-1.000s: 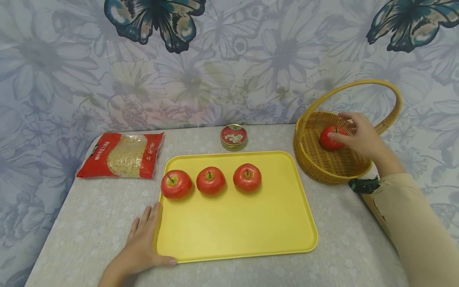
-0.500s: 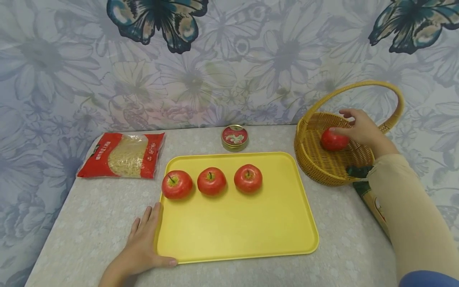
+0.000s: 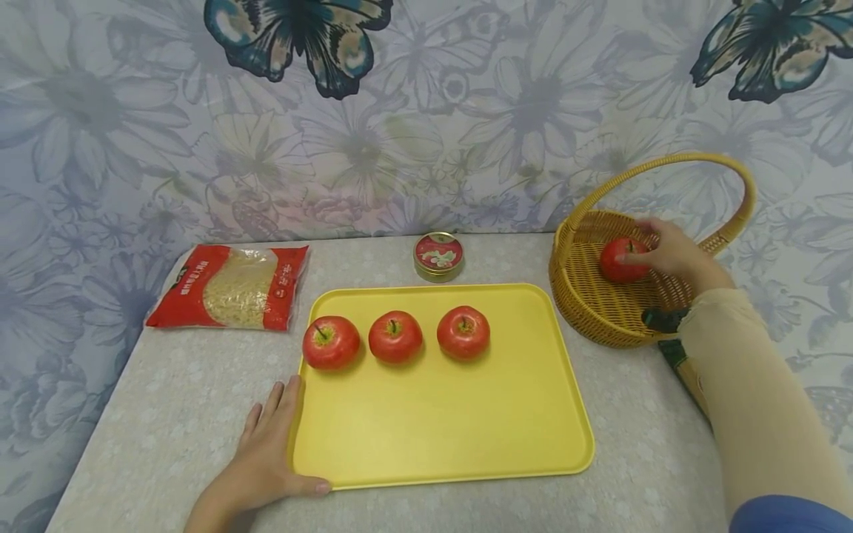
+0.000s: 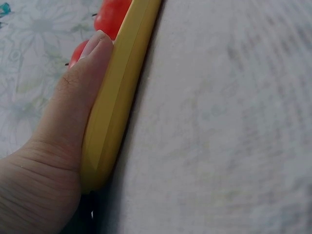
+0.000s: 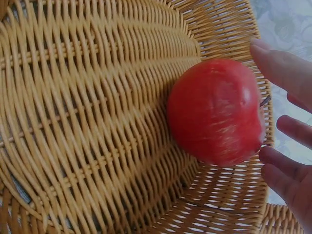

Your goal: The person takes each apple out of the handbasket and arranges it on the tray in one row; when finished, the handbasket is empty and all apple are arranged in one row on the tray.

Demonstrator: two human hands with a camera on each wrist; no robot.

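Note:
A red apple point(image 3: 623, 260) sits inside a yellow wicker basket point(image 3: 591, 311). My right hand point(image 3: 681, 257) reaches into the basket beside this apple. In the right wrist view, the thumb stands apart from the apple point(image 5: 217, 113), and the lower fingertips come close to its stem side; whether they touch it I cannot tell. My left hand point(image 3: 263, 451) rests at the near left corner of a yellow tray point(image 3: 440, 422), thumb along the front edge and straight fingers beside the left edge. Three red apples point(image 3: 395, 337) stand in a row on the tray's far part.
A red-and-clear packet point(image 3: 229, 287) of pale contents lies at the back left. A round red-topped tin point(image 3: 438, 257) stands behind the tray. Partly under the right sleeve lies a green and yellow packet point(image 3: 686, 374). A patterned wall covering point(image 3: 466, 148) rises behind the table.
My right hand has dipped slightly over the basket's apple, and its forearm has swung left. A blue band shows at the lower right. My left hand keeps its place on the tray.

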